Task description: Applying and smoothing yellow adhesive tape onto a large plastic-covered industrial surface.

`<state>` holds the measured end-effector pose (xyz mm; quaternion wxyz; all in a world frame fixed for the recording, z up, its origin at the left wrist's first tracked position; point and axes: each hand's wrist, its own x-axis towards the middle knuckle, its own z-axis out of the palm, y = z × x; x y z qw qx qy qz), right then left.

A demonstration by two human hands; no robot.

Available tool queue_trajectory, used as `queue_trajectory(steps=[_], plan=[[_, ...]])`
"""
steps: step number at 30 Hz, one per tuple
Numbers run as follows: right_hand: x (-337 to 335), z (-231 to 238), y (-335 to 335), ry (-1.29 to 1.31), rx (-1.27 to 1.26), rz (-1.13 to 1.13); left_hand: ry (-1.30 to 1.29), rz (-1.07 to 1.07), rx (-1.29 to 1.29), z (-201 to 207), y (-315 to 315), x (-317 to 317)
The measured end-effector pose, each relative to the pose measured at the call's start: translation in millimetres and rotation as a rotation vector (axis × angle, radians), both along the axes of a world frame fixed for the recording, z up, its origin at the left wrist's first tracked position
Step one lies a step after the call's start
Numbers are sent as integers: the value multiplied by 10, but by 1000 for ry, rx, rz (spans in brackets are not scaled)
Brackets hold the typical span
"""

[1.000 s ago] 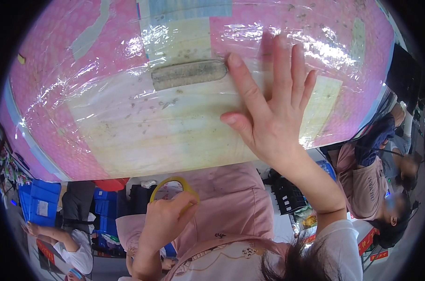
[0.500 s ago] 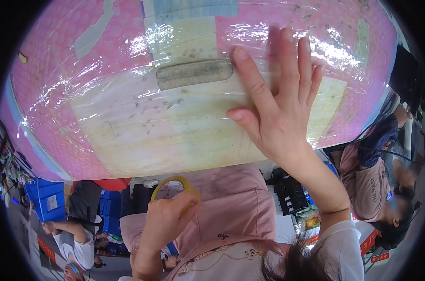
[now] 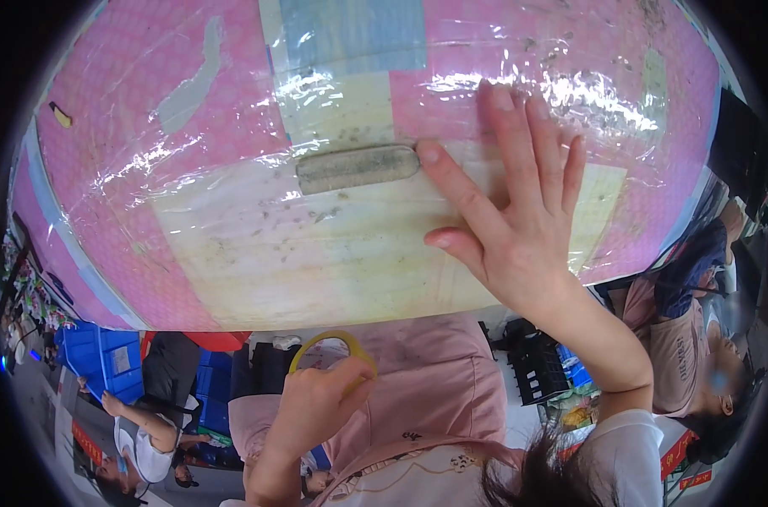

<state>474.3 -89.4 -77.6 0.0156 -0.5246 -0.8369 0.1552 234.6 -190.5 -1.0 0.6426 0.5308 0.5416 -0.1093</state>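
My left hand (image 3: pixel 323 406) is closed round a roll of yellow tape (image 3: pixel 356 348), held low in front of my pink apron, below the near edge of the work surface. My right hand (image 3: pixel 519 211) lies with fingers spread on the glossy, clear-covered tabletop (image 3: pixel 257 287), which is patched in pink, cream and pale blue. Beside the tip of my right index finger is a long grey, rounded strip (image 3: pixel 358 169) that looks stuck on or under the clear film. Nothing shows in my right hand's grasp.
A blue bin (image 3: pixel 105 359) stands at the lower left, with a co-worker (image 3: pixel 147 435) in white near it. To the right sits another co-worker (image 3: pixel 675 351) in pink. Between that person and me is a black basket (image 3: pixel 536 363). A torn pale patch (image 3: pixel 194 80) marks the surface.
The whole view has shifted slightly, so the tabletop and strip appear lower. My right hand stays spread beside the strip, and my left still holds the tape roll.
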Motion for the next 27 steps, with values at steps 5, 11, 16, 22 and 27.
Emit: queue_trajectory(steps=[5,11,16,22,27], plan=[[196,150,239,276,-98,85,14,-12,-4,-16,-2,-13],[93,345,736,680,-521,-148,18,14,-46,-24,32,35],[-167,315,1099,620,-1032,-90,10,63,-38,-11,51,49],[-214,295,1171,479,-1075,-8,21,107,-45,-17,8,42],[175,249,947,502,-906,-70,22,130,-55,-25,57,83]])
